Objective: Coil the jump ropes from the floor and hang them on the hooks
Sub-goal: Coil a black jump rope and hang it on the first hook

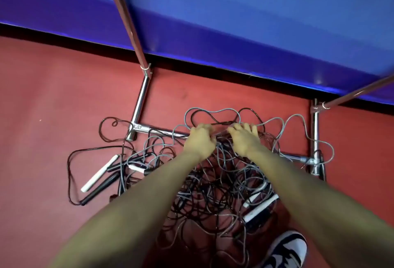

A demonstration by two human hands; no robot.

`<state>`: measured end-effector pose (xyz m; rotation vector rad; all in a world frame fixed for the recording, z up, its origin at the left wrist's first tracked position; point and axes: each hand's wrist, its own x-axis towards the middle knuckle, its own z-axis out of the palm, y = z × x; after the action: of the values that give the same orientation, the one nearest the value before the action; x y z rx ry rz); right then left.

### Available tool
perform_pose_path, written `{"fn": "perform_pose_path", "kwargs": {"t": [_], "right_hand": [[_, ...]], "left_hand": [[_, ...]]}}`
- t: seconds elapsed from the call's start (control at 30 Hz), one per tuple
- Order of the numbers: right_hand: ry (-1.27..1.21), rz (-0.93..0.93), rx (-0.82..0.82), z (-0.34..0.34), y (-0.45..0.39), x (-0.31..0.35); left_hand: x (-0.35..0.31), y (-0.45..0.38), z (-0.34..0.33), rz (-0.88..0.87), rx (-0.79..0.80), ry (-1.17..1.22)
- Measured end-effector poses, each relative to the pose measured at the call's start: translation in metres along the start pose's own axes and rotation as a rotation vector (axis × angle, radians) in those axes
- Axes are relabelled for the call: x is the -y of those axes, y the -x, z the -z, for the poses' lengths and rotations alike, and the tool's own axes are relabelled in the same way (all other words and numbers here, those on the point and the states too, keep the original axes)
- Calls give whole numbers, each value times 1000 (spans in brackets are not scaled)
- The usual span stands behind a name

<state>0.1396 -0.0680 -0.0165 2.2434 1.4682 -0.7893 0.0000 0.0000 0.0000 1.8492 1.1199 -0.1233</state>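
Wall (234, 12): blue, with a black strip at its foot.
Floor (53, 97): red.
Rack (140, 99): chrome tube frame standing on the floor against the wall, crossbar low.
Jump ropes (213, 186): tangled heap of black and grey cords on the floor, draped over the crossbar; white and black handles at left and right edges.
Left hand (199, 142): grip curled round cords at the top of the heap.
Right hand (243, 140): grip likewise closed on cords, just beside the left.
Shoe (285, 250): white and dark, lower right.
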Motion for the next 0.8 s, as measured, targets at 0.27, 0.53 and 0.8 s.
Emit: {"fn": "perform_pose_path", "kwargs": {"t": [0.27, 0.53, 0.8], "right_hand": [[-400, 250, -348, 13, 33, -11], [-847, 175, -624, 87, 98, 3], [-1052, 145, -562, 188, 208, 19]], "left_hand": [[-21, 7, -6, -59, 110, -228], [-94, 70, 66, -220, -174, -7], [-197, 180, 166, -392, -271, 282]]}}
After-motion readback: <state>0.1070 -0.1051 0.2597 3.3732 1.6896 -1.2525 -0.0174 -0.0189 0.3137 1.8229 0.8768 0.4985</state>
